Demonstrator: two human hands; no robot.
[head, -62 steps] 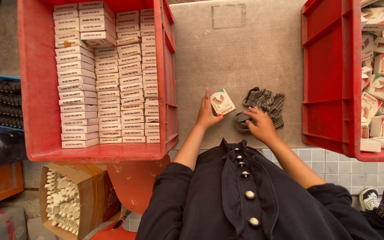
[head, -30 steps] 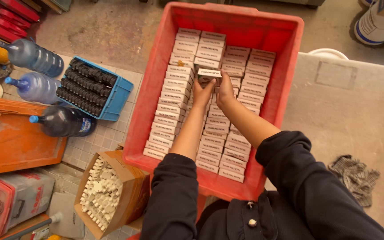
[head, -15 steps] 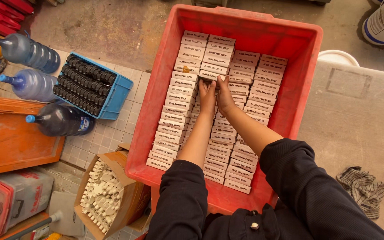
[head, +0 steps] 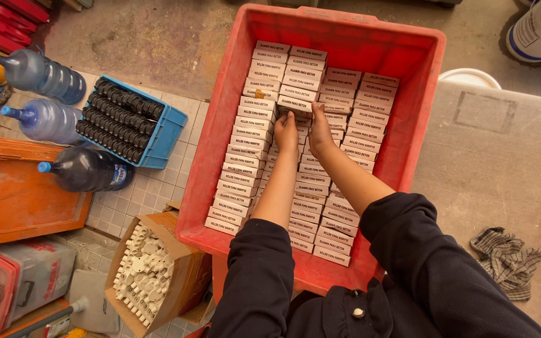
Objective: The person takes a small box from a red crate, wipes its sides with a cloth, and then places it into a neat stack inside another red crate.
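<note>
Down inside the red crate (head: 233, 94), toward its far middle, both hands meet on one small white carton (head: 295, 104) that sits at the far end of a packed row of like cartons (head: 245, 156). The left hand (head: 286, 134) has its grip closed on the near left corner of that carton, fingertips pressing it down and into the row; the right hand (head: 319, 130) pinches the near right corner in the same way, thumb and fingers shut on the edge. By its look the carton is thin printed card: light, fairly stiff along its folded edges but easily dented on its broad faces, and smooth enough to slip under dry fingers. I judge the short ends and corners the safest hold, since the flat panels would buckle under a squeeze. Left of the crate on the tiled floor stand a blue tray of black parts (head: 126, 122) and dark bottles (head: 86, 169); a checked rag (head: 505, 253) lies on the grey desk (head: 502, 169) to the right.
</note>
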